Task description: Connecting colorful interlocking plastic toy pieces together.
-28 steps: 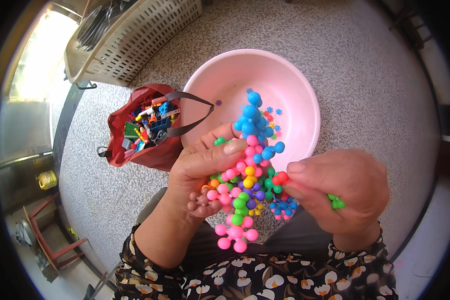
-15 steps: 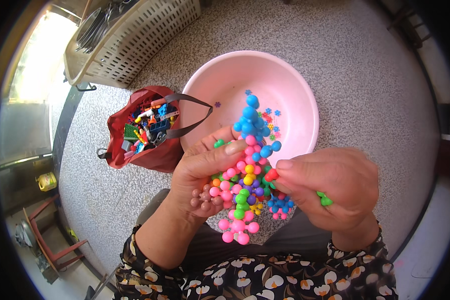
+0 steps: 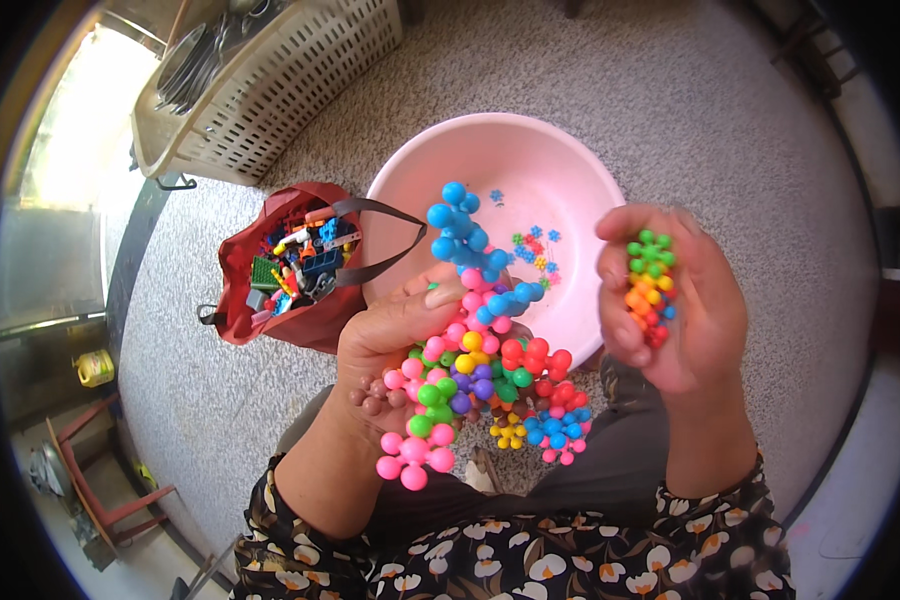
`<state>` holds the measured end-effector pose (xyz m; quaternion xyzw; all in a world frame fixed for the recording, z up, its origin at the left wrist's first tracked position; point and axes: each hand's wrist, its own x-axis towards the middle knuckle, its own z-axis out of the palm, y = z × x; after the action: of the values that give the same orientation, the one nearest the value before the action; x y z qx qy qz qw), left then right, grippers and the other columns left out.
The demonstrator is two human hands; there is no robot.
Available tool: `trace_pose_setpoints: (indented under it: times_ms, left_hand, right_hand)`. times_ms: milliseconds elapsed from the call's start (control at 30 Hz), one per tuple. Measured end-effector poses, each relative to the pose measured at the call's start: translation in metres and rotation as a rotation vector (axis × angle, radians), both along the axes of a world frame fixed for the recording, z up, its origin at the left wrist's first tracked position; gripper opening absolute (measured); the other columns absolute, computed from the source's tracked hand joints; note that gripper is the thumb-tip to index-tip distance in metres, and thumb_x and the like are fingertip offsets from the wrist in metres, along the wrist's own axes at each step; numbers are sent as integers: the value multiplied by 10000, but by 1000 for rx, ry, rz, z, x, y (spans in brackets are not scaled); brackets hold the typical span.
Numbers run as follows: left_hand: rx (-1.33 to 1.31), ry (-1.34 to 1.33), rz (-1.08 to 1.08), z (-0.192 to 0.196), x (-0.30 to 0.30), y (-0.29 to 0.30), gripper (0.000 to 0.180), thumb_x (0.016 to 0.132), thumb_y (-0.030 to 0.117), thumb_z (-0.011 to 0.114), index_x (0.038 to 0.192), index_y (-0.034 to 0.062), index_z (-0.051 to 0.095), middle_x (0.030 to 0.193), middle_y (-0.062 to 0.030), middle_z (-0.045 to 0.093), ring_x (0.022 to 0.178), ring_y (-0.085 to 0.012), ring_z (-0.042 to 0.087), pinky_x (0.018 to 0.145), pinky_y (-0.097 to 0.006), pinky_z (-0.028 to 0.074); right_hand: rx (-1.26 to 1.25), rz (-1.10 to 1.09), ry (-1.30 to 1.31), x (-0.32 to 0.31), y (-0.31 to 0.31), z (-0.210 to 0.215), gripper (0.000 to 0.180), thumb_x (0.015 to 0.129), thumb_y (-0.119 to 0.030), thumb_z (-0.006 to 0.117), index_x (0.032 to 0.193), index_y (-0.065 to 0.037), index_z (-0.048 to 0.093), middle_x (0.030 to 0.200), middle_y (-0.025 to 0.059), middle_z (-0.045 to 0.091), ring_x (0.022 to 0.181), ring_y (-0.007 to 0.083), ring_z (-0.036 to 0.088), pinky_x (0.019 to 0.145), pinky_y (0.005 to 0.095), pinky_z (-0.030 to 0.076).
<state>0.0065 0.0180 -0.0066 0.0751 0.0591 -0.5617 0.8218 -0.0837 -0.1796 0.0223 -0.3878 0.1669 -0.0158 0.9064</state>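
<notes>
- Left grip (image 3: 395, 345) closed round a large cluster of bobbled plastic pieces (image 3: 475, 385), thumb pressed on top; cluster held just below the pink basin (image 3: 570, 165), overlapping its near rim.
- Right grip (image 3: 685, 300) curled shut on a small stack of green, orange and red pieces (image 3: 649, 285), raised at the basin's right edge, apart from the cluster.
- Beneath everything, speckled grey floor (image 3: 670, 90), carrying the basin.
- Up and left of the basin, pale slatted basket (image 3: 290, 80) with metal ware inside.
- Pink basin itself: round, shallow, with a few tiny loose pieces (image 3: 530, 245) scattered on its bottom.
- Touching the basin's left side, red bag (image 3: 245, 300) lying open, dark strap draped toward the basin, crammed with mixed toy bricks.
- Cluster detail: blue branch (image 3: 465, 235) rising over the basin; pink, green, purple and red bobbles below; one pink piece (image 3: 413, 455) at the lowest end, farthest from the basin.
- Nearest the lower edge, well below the basin, floral sleeves (image 3: 530, 560).
</notes>
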Motion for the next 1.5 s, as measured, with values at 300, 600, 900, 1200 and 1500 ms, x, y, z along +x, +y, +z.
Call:
trace_pose_setpoints:
  times_ms: [300, 600, 900, 1200, 1500]
  left_hand:
    - [103, -48, 14, -3, 2, 2, 341, 895, 141, 451, 1199, -3, 391, 1076, -153, 544, 945, -214, 578, 852, -320, 481]
    - [180, -221, -5, -2, -1, 3, 447, 816, 111, 557, 1216, 10, 385, 1097, -178, 552, 986, -246, 584, 850, -381, 492]
    - [24, -136, -34, 2, -5, -8, 754, 857, 486, 483, 1341, -31, 224, 1290, -205, 396, 1167, -298, 460, 964, -458, 407]
    - [244, -567, 6, 14, -6, -13, 1029, 643, 391, 757, 1407, 102, 132, 1428, -122, 209, 1234, -303, 383, 822, -473, 503]
    - [224, -494, 198, 6, -10, -7, 859, 590, 56, 740, 1326, -9, 301, 1274, -178, 438, 1131, -276, 502, 944, -393, 434]
  right_hand:
    - [123, 65, 105, 5, 0, -5, 305, 910, -189, 488, 1125, 26, 466, 791, 94, 534, 598, 178, 557, 465, 244, 450]
    - [-58, 66, 21, 3, 0, 5, 200, 873, -175, 569, 971, -12, 509, 783, 77, 555, 533, 108, 511, 423, 190, 337]
    - [-115, 86, -24, 3, 3, 2, 128, 846, -105, 601, 907, -13, 537, 611, 14, 515, 482, 61, 456, 410, 165, 310]
    - [-116, 125, 32, 3, 5, 7, 134, 843, -120, 613, 899, -14, 553, 625, 7, 525, 479, 44, 455, 402, 155, 315]
    - [-305, 134, -96, -1, 7, 10, 171, 797, -94, 666, 919, 6, 598, 762, 38, 595, 629, 58, 538, 555, 168, 434]
